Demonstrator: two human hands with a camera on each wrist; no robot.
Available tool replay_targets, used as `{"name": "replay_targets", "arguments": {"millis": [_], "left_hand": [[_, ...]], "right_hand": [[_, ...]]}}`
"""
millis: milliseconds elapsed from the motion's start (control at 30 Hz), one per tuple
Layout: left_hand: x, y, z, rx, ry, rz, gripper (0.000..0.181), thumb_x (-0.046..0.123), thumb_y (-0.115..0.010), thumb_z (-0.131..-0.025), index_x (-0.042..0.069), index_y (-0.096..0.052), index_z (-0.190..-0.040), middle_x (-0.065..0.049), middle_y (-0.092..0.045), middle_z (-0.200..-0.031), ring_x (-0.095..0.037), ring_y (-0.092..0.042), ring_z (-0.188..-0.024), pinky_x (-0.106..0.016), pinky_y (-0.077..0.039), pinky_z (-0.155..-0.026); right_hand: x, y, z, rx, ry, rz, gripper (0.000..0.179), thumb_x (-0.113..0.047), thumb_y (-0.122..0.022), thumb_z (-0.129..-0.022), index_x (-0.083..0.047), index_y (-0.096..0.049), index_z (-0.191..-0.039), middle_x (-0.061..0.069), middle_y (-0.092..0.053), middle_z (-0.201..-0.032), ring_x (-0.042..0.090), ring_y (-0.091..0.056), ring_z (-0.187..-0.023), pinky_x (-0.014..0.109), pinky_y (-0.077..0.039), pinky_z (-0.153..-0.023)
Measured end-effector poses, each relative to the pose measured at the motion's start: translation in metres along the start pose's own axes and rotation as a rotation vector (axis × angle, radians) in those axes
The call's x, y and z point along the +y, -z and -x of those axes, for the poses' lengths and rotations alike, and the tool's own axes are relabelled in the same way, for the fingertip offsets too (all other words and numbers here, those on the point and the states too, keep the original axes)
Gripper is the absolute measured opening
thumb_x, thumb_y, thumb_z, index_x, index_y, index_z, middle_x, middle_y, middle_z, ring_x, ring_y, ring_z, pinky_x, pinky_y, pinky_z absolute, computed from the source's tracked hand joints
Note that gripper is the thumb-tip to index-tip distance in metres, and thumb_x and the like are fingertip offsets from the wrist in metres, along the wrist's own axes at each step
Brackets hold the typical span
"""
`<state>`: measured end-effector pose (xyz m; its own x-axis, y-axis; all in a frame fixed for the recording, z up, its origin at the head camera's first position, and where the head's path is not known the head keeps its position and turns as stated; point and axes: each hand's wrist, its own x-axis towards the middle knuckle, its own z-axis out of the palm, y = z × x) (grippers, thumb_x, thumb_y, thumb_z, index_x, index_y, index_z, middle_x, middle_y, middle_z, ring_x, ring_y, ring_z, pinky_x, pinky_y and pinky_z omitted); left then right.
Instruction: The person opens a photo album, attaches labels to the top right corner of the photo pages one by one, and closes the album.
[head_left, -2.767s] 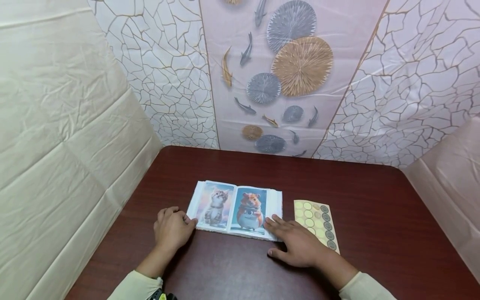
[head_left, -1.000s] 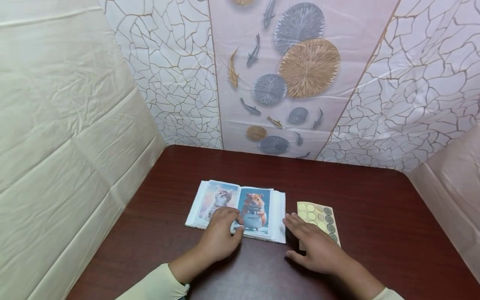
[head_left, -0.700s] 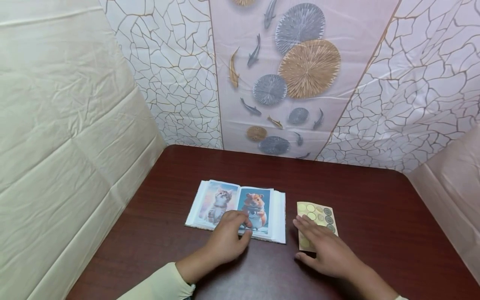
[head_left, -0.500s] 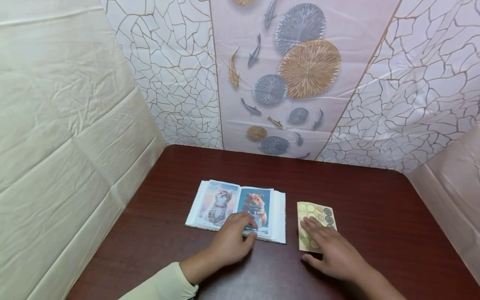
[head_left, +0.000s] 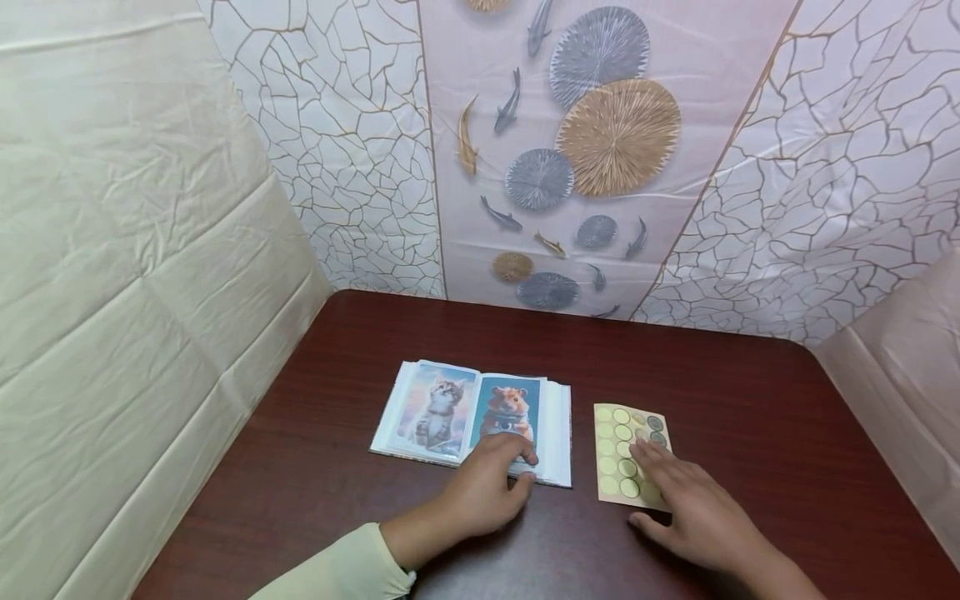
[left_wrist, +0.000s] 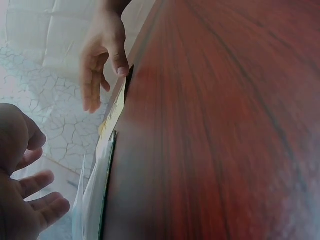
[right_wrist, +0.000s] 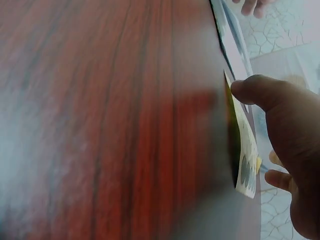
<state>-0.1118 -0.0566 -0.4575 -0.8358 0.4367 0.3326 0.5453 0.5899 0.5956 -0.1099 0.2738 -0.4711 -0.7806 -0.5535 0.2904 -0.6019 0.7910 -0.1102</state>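
An open photo album (head_left: 558, 433) lies on the table, a kitten picture (head_left: 437, 408) on its left page and a hamster picture (head_left: 510, 400) on its right. My left hand (head_left: 487, 492) hovers over the lower edge of the right page, fingers loosely bent and holding nothing; the left wrist view shows a gap between the fingers and the album pages (left_wrist: 95, 200). To the right lies a sheet of round stickers (head_left: 609, 450), pale yellow with a dark column. My right hand (head_left: 701, 512) is over its right part with straight fingers, hiding some stickers. Its thumb (right_wrist: 247, 90) overlaps the sheet's near edge in the right wrist view.
The dark red wooden table (head_left: 712, 375) has rounded far corners. Behind it hangs a patterned cloth (head_left: 540, 250) with fish and round shapes, and a plain cream cloth (head_left: 150, 333) stands along the left side.
My left hand has moved right, from the album's lower left corner across to the right page. My right hand has left the album's right edge and shifted right over the sticker sheet.
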Motion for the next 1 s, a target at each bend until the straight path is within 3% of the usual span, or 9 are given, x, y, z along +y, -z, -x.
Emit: {"name": "replay_targets", "arguments": {"millis": [333, 800, 1000], "left_hand": [[0.01, -0.006, -0.004, -0.034, -0.027, 0.027, 0.014, 0.009, -0.069, -0.094, 0.014, -0.064, -0.106, -0.001, -0.066, -0.121, -0.018, -0.059, -0.12, -0.032, -0.046, -0.103], [0.016, -0.019, -0.01, -0.011, -0.09, 0.039, 0.015, 0.009, -0.07, -0.093, 0.015, -0.064, -0.105, 0.004, -0.066, -0.114, -0.01, -0.061, -0.112, -0.026, -0.047, -0.101], [0.022, -0.026, -0.014, -0.043, -0.06, 0.084, 0.013, 0.012, -0.068, -0.095, 0.015, -0.065, -0.107, 0.006, -0.066, -0.114, -0.004, -0.059, -0.112, -0.024, -0.047, -0.099]], "right_hand": [[0.009, -0.001, 0.008, 0.005, -0.062, -0.002, 0.091, -0.043, -0.088, -0.076, 0.003, -0.052, -0.146, 0.022, -0.052, -0.148, 0.041, -0.052, -0.132, 0.059, -0.046, -0.096], [0.015, -0.006, 0.009, 0.005, -0.124, -0.001, 0.084, -0.04, -0.086, -0.081, 0.006, -0.052, -0.143, 0.022, -0.057, -0.142, 0.042, -0.057, -0.126, 0.061, -0.047, -0.096], [0.015, -0.006, 0.009, 0.004, -0.144, -0.015, 0.079, -0.039, -0.084, -0.083, 0.005, -0.054, -0.142, 0.021, -0.06, -0.139, 0.042, -0.059, -0.122, 0.059, -0.048, -0.095]]}}
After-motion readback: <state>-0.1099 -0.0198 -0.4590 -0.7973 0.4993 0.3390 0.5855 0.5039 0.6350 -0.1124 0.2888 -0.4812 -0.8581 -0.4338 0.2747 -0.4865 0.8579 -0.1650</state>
